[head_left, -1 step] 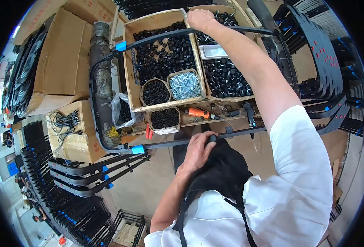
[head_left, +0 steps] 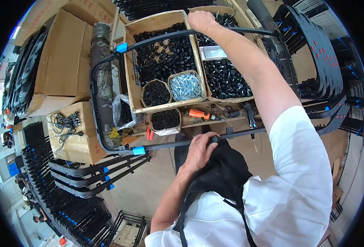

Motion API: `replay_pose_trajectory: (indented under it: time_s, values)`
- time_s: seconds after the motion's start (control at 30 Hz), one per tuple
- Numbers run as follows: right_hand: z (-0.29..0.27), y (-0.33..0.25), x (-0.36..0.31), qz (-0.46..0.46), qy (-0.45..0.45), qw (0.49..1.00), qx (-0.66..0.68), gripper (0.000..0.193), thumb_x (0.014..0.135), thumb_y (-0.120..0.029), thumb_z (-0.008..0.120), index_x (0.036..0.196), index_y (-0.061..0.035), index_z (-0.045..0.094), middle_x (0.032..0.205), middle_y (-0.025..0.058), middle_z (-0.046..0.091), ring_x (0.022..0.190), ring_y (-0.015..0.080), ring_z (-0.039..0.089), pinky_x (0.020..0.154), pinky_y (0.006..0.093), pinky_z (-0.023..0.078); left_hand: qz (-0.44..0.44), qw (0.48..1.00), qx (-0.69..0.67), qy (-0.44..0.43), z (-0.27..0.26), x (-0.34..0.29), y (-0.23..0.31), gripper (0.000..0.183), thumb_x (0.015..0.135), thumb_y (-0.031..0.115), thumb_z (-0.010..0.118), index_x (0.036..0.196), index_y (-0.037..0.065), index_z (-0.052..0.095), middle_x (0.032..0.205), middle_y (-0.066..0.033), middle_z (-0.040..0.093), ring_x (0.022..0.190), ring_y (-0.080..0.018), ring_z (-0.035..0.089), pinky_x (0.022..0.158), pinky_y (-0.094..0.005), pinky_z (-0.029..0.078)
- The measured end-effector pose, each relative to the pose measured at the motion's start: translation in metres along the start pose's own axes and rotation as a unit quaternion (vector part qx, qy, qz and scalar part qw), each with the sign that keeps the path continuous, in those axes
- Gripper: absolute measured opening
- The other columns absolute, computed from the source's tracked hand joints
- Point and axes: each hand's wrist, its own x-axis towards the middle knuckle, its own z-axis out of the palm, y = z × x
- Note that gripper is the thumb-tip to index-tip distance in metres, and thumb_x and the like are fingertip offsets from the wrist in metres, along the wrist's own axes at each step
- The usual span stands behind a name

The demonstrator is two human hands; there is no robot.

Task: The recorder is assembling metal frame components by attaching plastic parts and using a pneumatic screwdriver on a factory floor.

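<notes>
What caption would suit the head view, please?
Both hands, left hand and right hand, grip a black tubular frame over boxes of black parts.

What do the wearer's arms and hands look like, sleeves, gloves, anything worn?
Both hands are bare: no gloves on the left hand or right hand, and no rings or watch that I can make out. Forearms are uncovered. A short white sleeve ends above the right elbow. A black apron with thin straps covers the front.

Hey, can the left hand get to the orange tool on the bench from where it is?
Probably yes. The left hand grips the near bar of the black frame, and the orange tool lies just beyond that bar with nothing over it. The hand would have to let go of the bar.
</notes>
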Motion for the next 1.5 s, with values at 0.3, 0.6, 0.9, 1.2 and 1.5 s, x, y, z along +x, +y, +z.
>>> replay_pose_trajectory:
  time_s: [0.3,0.6,0.9,1.2,1.5]
  values:
    - [-0.055,-0.009,-0.013,-0.012,-0.129,0.991,0.011,0.044,0.092,-0.032,0.059,0.116,0.0008,0.077,0.128,0.0252,0.073,0.12,0.0398,0.071,0.102,0.0494,0.057,0.118,0.992,0.022,-0.033,-0.005,0.008,0.003,0.033,0.099,0.012,0.066,0.132,0.014,0.067,0.121,-0.0139,0.068,0.115,-0.0369,0.063,0.102,-0.0469,0.047]
    - [-0.085,-0.025,-0.015,0.014,-0.18,0.984,-0.009,0.055,0.097,-0.045,0.057,0.111,0.004,0.078,0.118,0.0283,0.075,0.115,0.041,0.072,0.101,0.0508,0.056,0.053,0.998,-0.018,-0.021,-0.007,0.016,0.004,0.022,0.096,0.008,0.064,0.116,0.01,0.071,0.113,-0.0178,0.066,0.11,-0.0353,0.063,0.094,-0.0468,0.048]
    - [-0.068,-0.012,0.002,-0.027,-0.109,0.991,-0.078,0.055,0.103,-0.044,0.05,0.103,0.0017,0.08,0.111,0.0274,0.077,0.11,0.0416,0.074,0.098,0.0524,0.058,0.029,0.98,0.123,-0.155,-0.016,0.029,0.012,0.023,0.1,0.013,0.061,0.118,0.016,0.076,0.098,-0.0164,0.069,0.102,-0.0339,0.067,0.093,-0.0449,0.051]
    - [-0.067,-0.013,0.002,-0.07,-0.04,0.992,-0.098,0.045,0.102,-0.038,0.056,0.094,-0.0014,0.081,0.108,0.0234,0.078,0.103,0.0378,0.077,0.088,0.0494,0.061,0.052,0.992,0.054,-0.101,-0.007,0.027,0.007,0.026,0.1,0.024,0.066,0.124,0.014,0.07,0.106,-0.0175,0.068,0.114,-0.0408,0.065,0.104,-0.0512,0.05]
    - [-0.067,-0.009,-0.01,-0.127,-0.146,0.967,-0.168,0.025,0.086,-0.017,0.066,0.103,-0.0061,0.081,0.109,0.0185,0.08,0.106,0.0349,0.077,0.088,0.0467,0.063,-0.007,0.977,0.012,-0.213,-0.013,0.023,0.007,0.036,0.101,0.016,0.059,0.135,0.022,0.066,0.115,-0.0208,0.072,0.112,-0.0413,0.068,0.096,-0.0525,0.055]
